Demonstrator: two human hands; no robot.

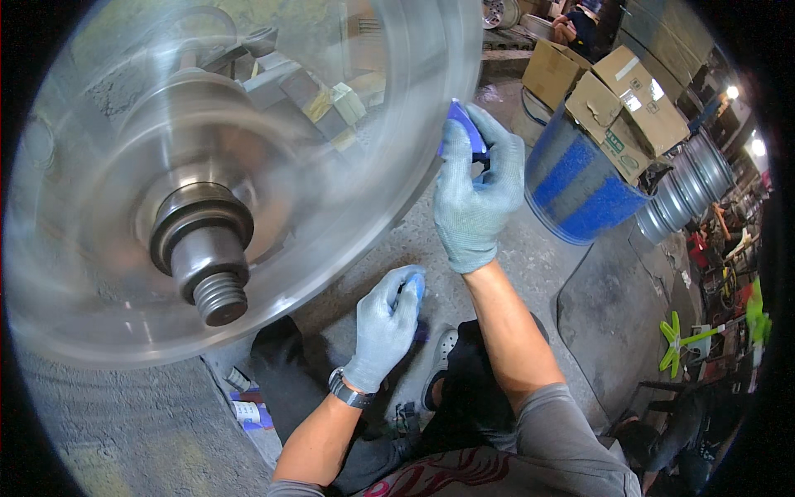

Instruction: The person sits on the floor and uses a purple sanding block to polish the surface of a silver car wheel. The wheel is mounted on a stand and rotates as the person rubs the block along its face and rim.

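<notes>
A large metal wheel rim point(331, 286) turns on a spindle point(207, 257) at the left, its spokes blurred by speed. My right hand point(479, 195), in a grey-blue knit glove, pinches a folded purple-blue sheet point(465, 128) that looks like sandpaper. The sheet is at the rim's right outer edge; whether it touches cannot be told. Lower down, my left hand point(385, 323) is gloved too and closed, below the rim's edge and apart from it. Something blue shows at its fingertips, too small to name. A dark watch point(350, 389) is on the left wrist.
Right of the wheel stands a blue drum point(571, 178) with open cardboard boxes point(625, 108) on top. Stacked metal rims point(687, 186) are beside it. A dark mat point(617, 302) lies on the floor. Other people are at the far back and lower right.
</notes>
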